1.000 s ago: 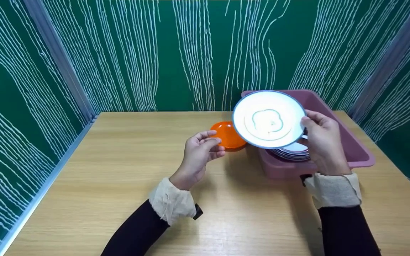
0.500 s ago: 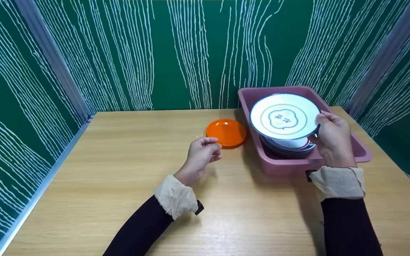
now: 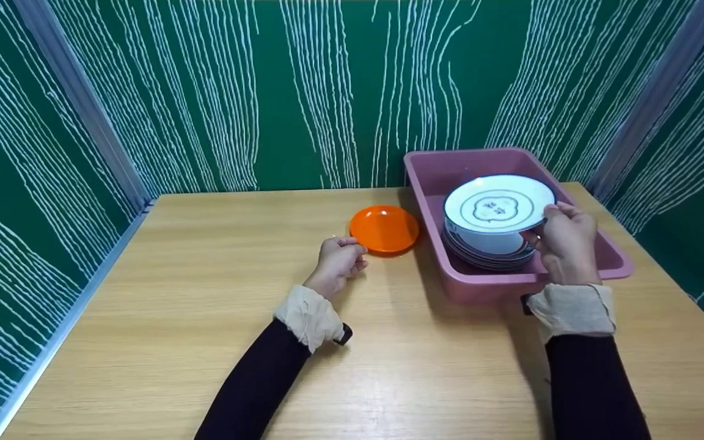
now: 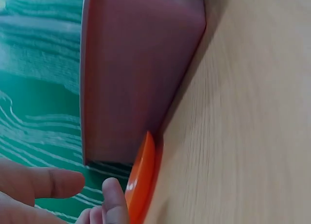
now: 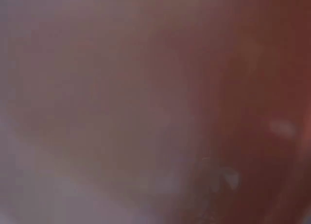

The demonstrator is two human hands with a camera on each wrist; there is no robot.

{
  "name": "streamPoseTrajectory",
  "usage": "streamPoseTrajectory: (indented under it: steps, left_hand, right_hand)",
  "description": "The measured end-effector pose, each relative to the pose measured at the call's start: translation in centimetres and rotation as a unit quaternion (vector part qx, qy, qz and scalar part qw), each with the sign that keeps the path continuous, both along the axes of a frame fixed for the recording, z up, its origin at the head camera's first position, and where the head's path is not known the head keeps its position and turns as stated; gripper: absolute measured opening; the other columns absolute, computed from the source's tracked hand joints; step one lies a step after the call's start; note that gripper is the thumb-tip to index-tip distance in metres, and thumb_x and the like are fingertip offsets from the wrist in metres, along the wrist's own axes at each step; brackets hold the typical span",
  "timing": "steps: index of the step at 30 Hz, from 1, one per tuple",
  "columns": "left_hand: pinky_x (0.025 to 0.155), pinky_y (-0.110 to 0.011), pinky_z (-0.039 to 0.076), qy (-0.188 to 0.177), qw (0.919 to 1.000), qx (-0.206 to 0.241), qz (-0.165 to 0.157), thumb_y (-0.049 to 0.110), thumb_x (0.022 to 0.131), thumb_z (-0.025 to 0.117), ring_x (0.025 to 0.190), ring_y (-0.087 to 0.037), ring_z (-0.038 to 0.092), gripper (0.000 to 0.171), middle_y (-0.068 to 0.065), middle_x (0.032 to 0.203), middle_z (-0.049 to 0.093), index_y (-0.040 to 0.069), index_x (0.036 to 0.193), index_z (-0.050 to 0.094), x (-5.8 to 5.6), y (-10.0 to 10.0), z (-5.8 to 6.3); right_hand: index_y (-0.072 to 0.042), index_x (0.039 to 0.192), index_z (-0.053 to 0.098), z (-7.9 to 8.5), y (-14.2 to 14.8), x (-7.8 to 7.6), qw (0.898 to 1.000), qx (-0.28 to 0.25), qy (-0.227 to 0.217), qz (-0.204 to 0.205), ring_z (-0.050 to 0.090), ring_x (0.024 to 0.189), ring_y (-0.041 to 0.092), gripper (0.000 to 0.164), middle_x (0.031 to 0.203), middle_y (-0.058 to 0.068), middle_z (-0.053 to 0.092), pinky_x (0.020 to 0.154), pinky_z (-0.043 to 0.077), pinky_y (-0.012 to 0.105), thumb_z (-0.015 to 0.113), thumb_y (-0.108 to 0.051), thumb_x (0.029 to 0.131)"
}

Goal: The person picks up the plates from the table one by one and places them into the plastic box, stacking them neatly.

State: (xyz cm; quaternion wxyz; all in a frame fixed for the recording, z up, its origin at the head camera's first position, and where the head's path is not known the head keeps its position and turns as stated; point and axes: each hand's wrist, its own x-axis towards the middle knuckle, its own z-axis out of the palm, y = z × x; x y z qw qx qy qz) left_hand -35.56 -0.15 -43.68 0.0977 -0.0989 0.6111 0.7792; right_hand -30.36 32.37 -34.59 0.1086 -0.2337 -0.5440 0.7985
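A white plate (image 3: pixel 498 205) with a blue rim and a dark printed design is pinched at its right edge by my right hand (image 3: pixel 569 241). It hangs tilted over a stack of plates (image 3: pixel 492 256) in the pink basin (image 3: pixel 450 273). The right wrist view is too blurred to make out. An orange plate (image 3: pixel 384 229) lies on the table left of the basin. Just in front of its near left edge is my left hand (image 3: pixel 338 264). In the left wrist view, the thumb and fingers (image 4: pixel 114 199) stand apart, with nothing held, beside the orange plate (image 4: pixel 141 178).
The wooden table (image 3: pixel 205 293) carries the basin at its back right. Green walls (image 3: pixel 303 91) with white wavy lines stand behind it and on both sides. Metal posts (image 3: pixel 89 104) mark the corners.
My right hand has moved the white plate right and down, from beside the basin to just above the stack inside. My left hand has shifted slightly; the orange plate is now less covered.
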Motion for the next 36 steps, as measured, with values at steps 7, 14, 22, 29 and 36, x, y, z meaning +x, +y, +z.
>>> streamPoseTrajectory:
  steps: [7,14,22,29,36]
  left_hand:
    - [0.078,-0.037,0.056,-0.003,0.9994,-0.029,0.02,-0.011,0.079,0.058,0.066,-0.02,0.056,0.055,-0.01,0.086,0.054,-0.008,0.131,0.039,-1.3,0.4,-0.1]
    - [0.081,-0.036,0.054,-0.009,0.9974,-0.066,0.026,-0.009,0.08,0.058,0.073,-0.021,0.056,0.058,-0.015,0.114,0.049,-0.01,0.134,0.037,-2.3,0.7,-0.5]
    - [0.08,-0.035,0.054,-0.017,0.9977,-0.065,0.008,-0.012,0.08,0.058,0.071,-0.02,0.055,0.018,-0.007,0.085,0.05,-0.002,0.091,0.048,-3.1,0.4,-1.2]
    - [0.079,-0.035,0.056,-0.035,0.9968,-0.072,0.007,-0.013,0.077,0.059,0.068,-0.02,0.061,0.019,-0.008,0.082,0.055,0.001,0.086,0.05,-4.0,0.6,-1.4]
    - [0.07,-0.031,0.058,-0.058,0.9854,-0.159,0.02,-0.014,0.074,0.067,0.071,-0.021,0.067,0.032,-0.012,0.091,0.057,-0.001,0.097,0.049,-4.6,1.1,-1.1]
  right_hand:
    - [-0.013,0.148,0.023,-0.9,0.6,-0.4,0.998,0.033,-0.047,-0.004,0.06,0.101,0.014,0.047,0.125,0.008,0.046,0.079,0.055,0.026,0.032,-0.018,0.102]
    - [-0.009,0.149,0.021,-1.6,0.7,-0.6,0.997,0.052,-0.065,-0.005,0.062,0.099,0.016,0.048,0.126,0.011,0.047,0.081,0.054,0.026,0.032,-0.016,0.102]
    - [0.001,0.138,0.031,-2.2,0.6,-1.0,0.999,0.034,-0.041,-0.006,0.065,0.069,0.016,0.041,0.105,0.013,0.055,0.057,0.056,0.025,0.035,-0.012,0.1]
    - [0.006,0.132,0.032,-2.3,0.8,-0.9,0.999,0.04,-0.036,-0.001,0.064,0.065,0.016,0.036,0.094,0.011,0.055,0.05,0.055,0.025,0.033,-0.011,0.1]
    - [0.001,0.145,0.026,-2.0,0.9,-0.8,0.996,0.04,-0.08,0.025,0.065,0.076,0.014,0.047,0.105,0.01,0.058,0.061,0.057,0.025,0.037,-0.012,0.101]
